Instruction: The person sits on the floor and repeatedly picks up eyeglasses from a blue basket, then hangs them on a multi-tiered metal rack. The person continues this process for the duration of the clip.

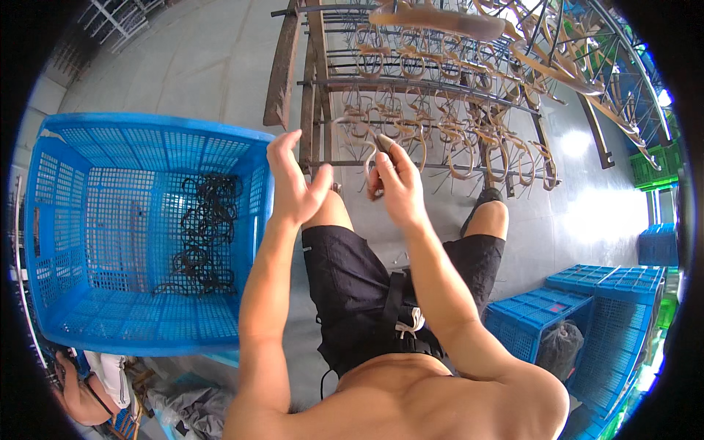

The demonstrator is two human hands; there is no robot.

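Observation:
My right hand (400,183) is closed, thumb against fingers, on a thin, pale brown curved piece (369,165) at the near left end of the rack. Whether that piece still touches the rack I cannot tell. My left hand (293,180) is raised just to the left, fingers and thumb apart, holding nothing. Rows of similar glossy curved pieces (460,158) hang along the dark bars of the rack (433,88) in front of me.
On my left stands a large blue plastic crate (158,128) with tangled thin black pieces (205,235) inside. Blue crates (616,323) are stacked at the lower right, one holding a dark plastic bag (560,350). Another person (88,396) shows at the lower left.

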